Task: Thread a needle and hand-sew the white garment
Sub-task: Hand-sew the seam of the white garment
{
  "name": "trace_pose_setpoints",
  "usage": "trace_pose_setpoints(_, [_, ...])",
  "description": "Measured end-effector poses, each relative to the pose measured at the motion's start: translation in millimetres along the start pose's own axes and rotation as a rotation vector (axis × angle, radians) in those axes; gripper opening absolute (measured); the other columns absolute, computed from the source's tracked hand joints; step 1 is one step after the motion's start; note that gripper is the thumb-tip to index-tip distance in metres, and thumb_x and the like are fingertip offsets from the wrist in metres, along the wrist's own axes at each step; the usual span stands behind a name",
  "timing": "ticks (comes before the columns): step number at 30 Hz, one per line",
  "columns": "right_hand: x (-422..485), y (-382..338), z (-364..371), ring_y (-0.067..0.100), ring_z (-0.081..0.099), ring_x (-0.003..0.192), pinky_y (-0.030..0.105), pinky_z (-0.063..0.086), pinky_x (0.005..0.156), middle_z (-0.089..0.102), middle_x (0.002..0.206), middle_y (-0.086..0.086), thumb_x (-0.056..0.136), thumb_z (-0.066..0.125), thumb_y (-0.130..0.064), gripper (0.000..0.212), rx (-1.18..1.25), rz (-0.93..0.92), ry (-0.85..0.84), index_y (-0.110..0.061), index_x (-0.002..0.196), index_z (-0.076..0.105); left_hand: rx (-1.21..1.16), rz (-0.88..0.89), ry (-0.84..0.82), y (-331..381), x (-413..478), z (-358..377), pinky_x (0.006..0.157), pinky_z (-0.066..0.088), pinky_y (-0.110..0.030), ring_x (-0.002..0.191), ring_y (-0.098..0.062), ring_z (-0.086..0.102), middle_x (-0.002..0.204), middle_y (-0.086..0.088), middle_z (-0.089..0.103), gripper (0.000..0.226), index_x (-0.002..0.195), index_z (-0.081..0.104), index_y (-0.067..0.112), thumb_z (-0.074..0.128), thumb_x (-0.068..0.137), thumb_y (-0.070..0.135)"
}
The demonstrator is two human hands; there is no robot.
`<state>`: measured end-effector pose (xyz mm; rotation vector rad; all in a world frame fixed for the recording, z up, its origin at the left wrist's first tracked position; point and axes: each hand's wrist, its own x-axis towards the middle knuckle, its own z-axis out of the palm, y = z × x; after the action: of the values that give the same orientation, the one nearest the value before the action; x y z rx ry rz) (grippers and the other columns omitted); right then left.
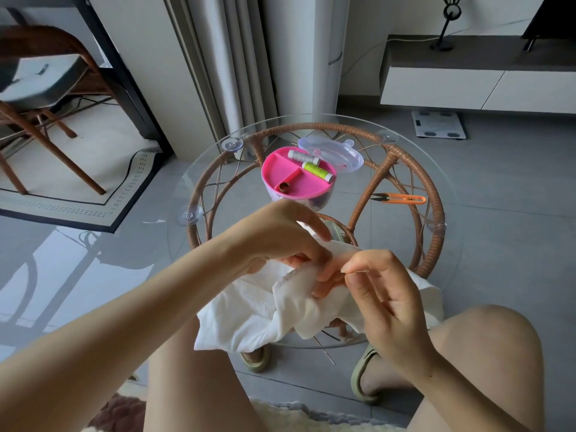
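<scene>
Bare knees [486, 353] filled the bottom of the frame, with both forearms reaching in over them. The white garment [249, 319] sat bunched up at lower centre, half on the near edge of the glass table [405, 169] and half drooping toward the lap. The left hand [280, 238] had a fold of the cloth gripped in its curled fingers, just above the hemmed edge. The right hand [383, 291] was right beside it, thumb and forefinger pinched on a thin sliver that I took for the needle [358, 270]. It was honestly too small to be sure, and I couldn't make out any thread.

Further back, mid-frame, the pink sewing box [286, 179] stood open on the glass. A grey spool [302, 155] and a lime green spool [318, 171] lay in its tray, plus a little brass ring [284, 187]. Its clear lid [336, 152] sat just behind. Orange thread snips [402, 198] lay off to the right on the tabletop. The rattan base [436, 194] showed through the glass. A green sandal [361, 375] showed underneath. A wooden chair [46, 73] stood upper left, and a bathroom scale [438, 124] lay on the floor upper right.
</scene>
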<state>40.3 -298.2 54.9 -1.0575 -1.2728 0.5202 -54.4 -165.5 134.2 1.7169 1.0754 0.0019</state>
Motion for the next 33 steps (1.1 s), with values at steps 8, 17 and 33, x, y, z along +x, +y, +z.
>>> trace_pose_setpoints(8, [4.7, -4.3, -2.2, 0.017, 0.067, 0.068, 0.026, 0.055, 0.06, 0.064, 0.104, -0.007, 0.089, 0.054, -0.043, 0.021, 0.115, 0.267, 0.068, -0.023, 0.089, 0.059, -0.186, 0.158, 0.106, -21.5, -19.8, 6.7, 0.076, 0.056, -0.033, 0.064, -0.014, 0.064, 0.066, 0.0, 0.071, 0.013, 0.082, 0.069, 0.017, 0.074, 0.078, 0.006])
trace_pose_setpoints(17, [9.3, -5.1, -0.9, 0.024, 0.07, 0.064, 0.029, 0.057, 0.062, 0.067, 0.074, 0.014, 0.086, 0.058, -0.025, 0.014, 0.189, 0.432, 0.053, -0.011, 0.086, 0.06, -0.319, 0.139, 0.143, -34.5, -33.4, 10.8, 0.068, 0.055, -0.031, 0.066, -0.018, 0.065, 0.072, -0.009, 0.073, 0.006, 0.083, 0.07, 0.013, 0.072, 0.078, 0.013])
trace_pose_setpoints(33, [9.6, -9.3, 5.1, 0.019, 0.07, 0.068, 0.025, 0.055, 0.068, 0.068, 0.076, 0.006, 0.086, 0.056, -0.026, 0.013, 0.139, 0.371, 0.051, -0.014, 0.088, 0.061, -0.349, -0.018, 0.003, -32.5, -38.2, -1.1, 0.074, 0.047, -0.033, 0.076, -0.02, 0.062, 0.076, -0.009, 0.07, 0.024, 0.072, 0.076, 0.012, 0.076, 0.058, 0.031])
